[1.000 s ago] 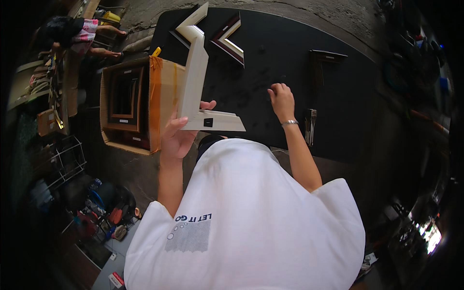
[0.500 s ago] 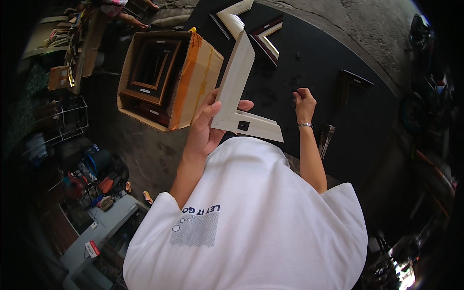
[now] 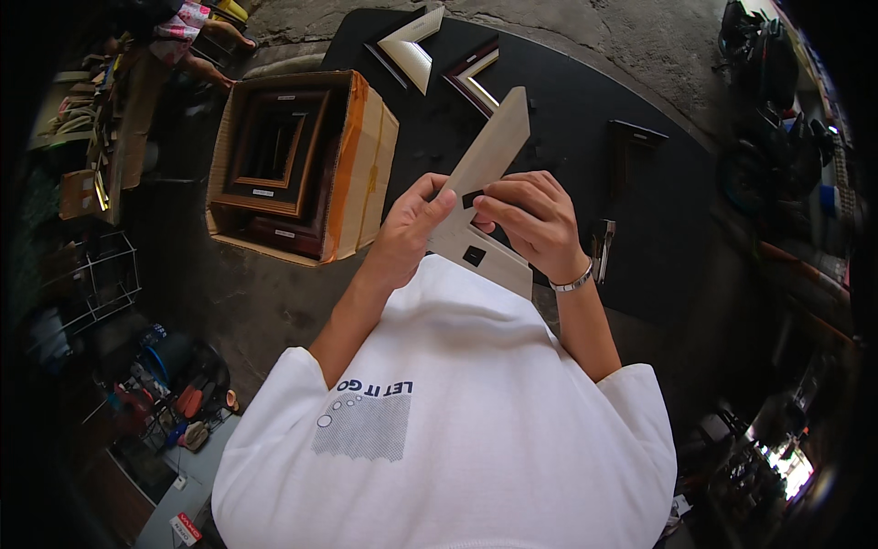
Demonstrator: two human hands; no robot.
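Observation:
My left hand [image 3: 413, 227] grips a pale, whitish L-shaped frame corner [image 3: 498, 133] near its bend, with the thumb on its face. A small black square [image 3: 474, 255] lies against the shorter arm of the corner. At the inner side of the bend, my right hand [image 3: 535, 220] pinches another small black square piece [image 3: 472, 199] between thumb and fingertips, close to the frame surface. Whether that piece touches the wood I cannot tell. The right fingers partly cover the inner edge of the corner.
A cardboard box [image 3: 373, 174] full of dark and brown frames stands left. On the black table [image 3: 585, 146] lie a cream-gold frame corner [image 3: 409, 48], a dark red and silver one [image 3: 471, 75], a black one [image 3: 638, 131], and slim metal tools [image 3: 604, 249]. Another person's leg [image 3: 208, 71] shows far left.
My right hand has come left from over the table to the frame corner, bringing a small black piece against its inner side. The frame corner has tilted further to the right in my left hand.

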